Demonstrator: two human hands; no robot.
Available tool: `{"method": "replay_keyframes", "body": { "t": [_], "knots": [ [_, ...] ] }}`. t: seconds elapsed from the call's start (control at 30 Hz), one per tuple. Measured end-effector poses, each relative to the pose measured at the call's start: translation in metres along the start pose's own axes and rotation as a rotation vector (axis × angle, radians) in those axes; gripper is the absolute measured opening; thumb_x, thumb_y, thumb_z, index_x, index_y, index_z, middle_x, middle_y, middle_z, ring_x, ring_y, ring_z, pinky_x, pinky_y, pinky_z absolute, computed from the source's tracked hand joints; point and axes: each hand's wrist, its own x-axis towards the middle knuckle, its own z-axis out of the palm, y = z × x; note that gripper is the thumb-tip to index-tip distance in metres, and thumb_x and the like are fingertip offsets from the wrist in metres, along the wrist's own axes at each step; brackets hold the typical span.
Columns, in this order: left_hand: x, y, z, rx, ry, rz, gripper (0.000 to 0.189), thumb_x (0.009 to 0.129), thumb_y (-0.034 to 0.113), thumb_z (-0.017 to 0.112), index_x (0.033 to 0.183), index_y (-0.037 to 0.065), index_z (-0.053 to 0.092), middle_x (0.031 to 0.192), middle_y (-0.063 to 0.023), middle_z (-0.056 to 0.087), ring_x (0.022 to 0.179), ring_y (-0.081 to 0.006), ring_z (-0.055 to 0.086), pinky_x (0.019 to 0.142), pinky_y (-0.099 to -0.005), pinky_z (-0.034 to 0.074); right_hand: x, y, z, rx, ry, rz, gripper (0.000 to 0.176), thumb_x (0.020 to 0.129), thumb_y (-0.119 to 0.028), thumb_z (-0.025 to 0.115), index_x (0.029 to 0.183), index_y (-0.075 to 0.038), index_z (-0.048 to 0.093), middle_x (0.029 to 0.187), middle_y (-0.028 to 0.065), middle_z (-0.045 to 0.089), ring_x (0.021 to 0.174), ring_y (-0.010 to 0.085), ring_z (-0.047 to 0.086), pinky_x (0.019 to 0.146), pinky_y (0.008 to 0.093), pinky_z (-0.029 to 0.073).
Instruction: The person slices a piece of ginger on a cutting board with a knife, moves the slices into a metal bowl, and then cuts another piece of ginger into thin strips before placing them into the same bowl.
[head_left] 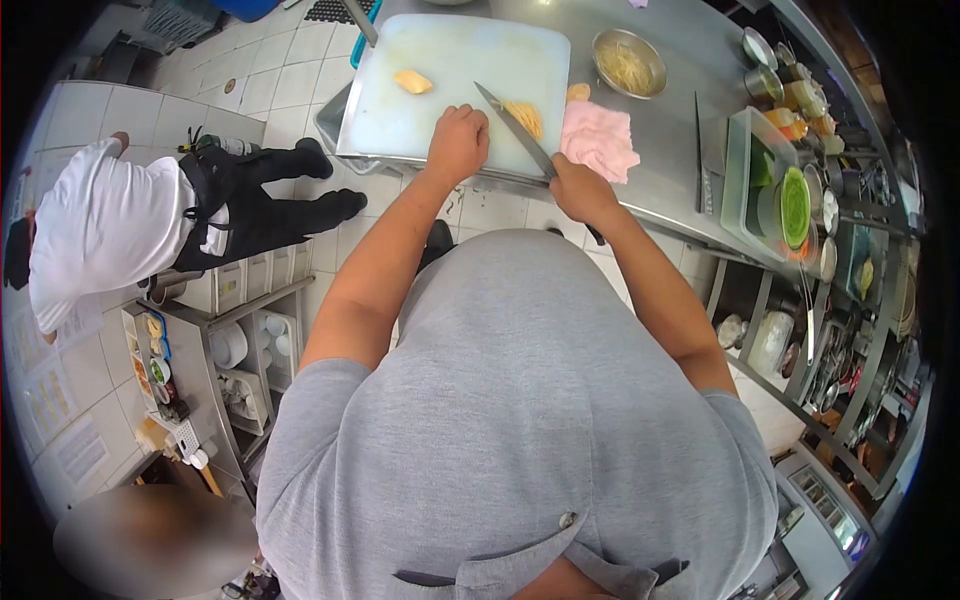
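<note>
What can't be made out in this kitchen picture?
All in the head view:
- knife: handle hidden inside the right hand.
- left hand: fingers curl under, so whether it touches the yellow food beside the blade is unclear.
- metal bowl: pale shreds too small to identify.
- co-worker: head mostly lost in the dark left edge.
- Lower left corner: blurred.

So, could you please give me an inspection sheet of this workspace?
Surface: steel counter, white cutting board.
Job's things: knife over sliced yellow food; another yellow piece apart.
Clutter: pink cloth, metal bowl of shreds, green sauce tub.
Grips: left hand curled on board; right hand shut on knife.
Cables: nothing seen.
Surroundings: co-worker on tiled floor; shelves of containers.
</note>
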Motion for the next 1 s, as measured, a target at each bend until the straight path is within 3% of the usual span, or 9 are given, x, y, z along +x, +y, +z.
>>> {"method": "replay_keyframes", "body": {
  "t": [0.23, 0.47, 0.53, 0.57, 0.6, 0.7, 0.8, 0.93, 1.0],
  "knots": [
    [0.010, -0.018, -0.045, -0.034, 0.040, -0.185, 0.005, 0.101, 0.004, 0.067, 0.098, 0.001, 0.071, 0.099, -0.0249, 0.072, 0.100, -0.0502, 0.068, 0.089, -0.0565, 0.055, -0.026, -0.005, -0.022, 0.119, 0.184, -0.053, 0.026, 0.108, -0.021, 0.059, 0.125, -0.002, 0.059, 0.104, 0.0340, 0.077, 0.099, 0.0544, 0.075, 0.089, 0.0672, 0.055],
    [0.081, -0.041, -0.237, 0.263, 0.947, -0.102, 0.008, 0.101, 0.000, 0.068, 0.106, 0.000, 0.074, 0.102, -0.0183, 0.075, 0.099, -0.0394, 0.073, 0.088, -0.0504, 0.056, -0.045, -0.006, -0.032, 0.120, 0.241, 0.020, 0.031, 0.109, -0.021, 0.058, 0.135, -0.004, 0.060, 0.103, 0.0318, 0.079, 0.099, 0.0529, 0.077, 0.088, 0.0659, 0.058],
    [0.069, -0.174, -0.231, 0.558, 0.570, -0.149, 0.037, 0.098, 0.011, 0.074, 0.133, 0.002, 0.079, 0.134, -0.0283, 0.074, 0.147, -0.0489, 0.055, 0.121, -0.0558, 0.046, -0.045, -0.007, -0.028, 0.061, 0.256, 0.028, 0.032, 0.110, -0.021, 0.058, 0.137, -0.004, 0.059, 0.102, 0.0309, 0.079, 0.100, 0.0517, 0.077, 0.089, 0.0651, 0.058],
    [0.064, -0.189, -0.221, 0.679, 0.135, -0.684, 0.056, 0.099, 0.024, 0.077, 0.152, 0.004, 0.074, 0.148, -0.0313, 0.069, 0.159, -0.0538, 0.041, 0.130, -0.0608, 0.038, -0.045, -0.005, -0.025, 0.006, 0.270, 0.019, 0.032, 0.111, -0.022, 0.057, 0.138, -0.004, 0.058, 0.101, 0.0300, 0.079, 0.100, 0.0505, 0.078, 0.090, 0.0644, 0.059],
    [0.065, -0.200, -0.221, 0.511, 0.078, -0.866, 0.069, 0.100, 0.037, 0.080, 0.162, 0.009, 0.067, 0.149, -0.0289, 0.069, 0.161, -0.0527, 0.039, 0.128, -0.0649, 0.040, -0.043, 0.000, -0.021, 0.015, 0.257, 0.002, 0.038, 0.114, -0.025, 0.057, 0.149, -0.009, 0.056, 0.112, 0.0302, 0.078, 0.105, 0.0498, 0.077, 0.092, 0.0631, 0.060],
    [0.042, -0.130, -0.187, 0.554, 0.326, -0.524, 0.065, 0.101, 0.038, 0.083, 0.160, 0.012, 0.069, 0.146, -0.0296, 0.070, 0.156, -0.0504, 0.047, 0.124, -0.0618, 0.045, -0.059, -0.019, -0.032, 0.042, 0.263, 0.092, 0.044, 0.115, -0.029, 0.058, 0.157, -0.016, 0.055, 0.125, 0.0307, 0.073, 0.109, 0.0515, 0.076, 0.093, 0.0626, 0.061],
    [0.033, -0.050, -0.115, 0.221, 0.202, -0.085, 0.052, 0.104, 0.029, 0.083, 0.152, 0.011, 0.074, 0.146, -0.0318, 0.067, 0.141, -0.0485, 0.061, 0.119, -0.0565, 0.050, -0.060, -0.024, -0.027, 0.082, 0.239, 0.135, 0.049, 0.115, -0.026, 0.061, 0.164, -0.022, 0.052, 0.134, 0.0280, 0.065, 0.110, 0.0516, 0.075, 0.096, 0.0608, 0.061],
    [0.005, 0.070, -0.034, 0.157, -0.225, 0.163, 0.067, 0.113, 0.054, 0.065, 0.170, 0.019, 0.058, 0.184, -0.0196, 0.038, 0.173, -0.0467, 0.025, 0.134, -0.0793, 0.014, -0.049, -0.026, -0.024, 0.063, 0.270, 0.166, 0.052, 0.113, -0.020, 0.064, 0.164, -0.019, 0.052, 0.142, 0.0255, 0.061, 0.111, 0.0502, 0.075, 0.099, 0.0593, 0.062],
    [0.004, 0.085, -0.007, 0.123, -0.264, 0.181, 0.068, 0.115, 0.056, 0.059, 0.173, 0.019, 0.054, 0.186, -0.0154, 0.035, 0.175, -0.0466, 0.021, 0.134, -0.0807, 0.011, -0.051, -0.031, -0.026, 0.044, 0.299, 0.135, 0.049, 0.113, -0.022, 0.065, 0.162, -0.016, 0.055, 0.139, 0.0264, 0.062, 0.110, 0.0490, 0.077, 0.096, 0.0585, 0.063]
  ]
}}
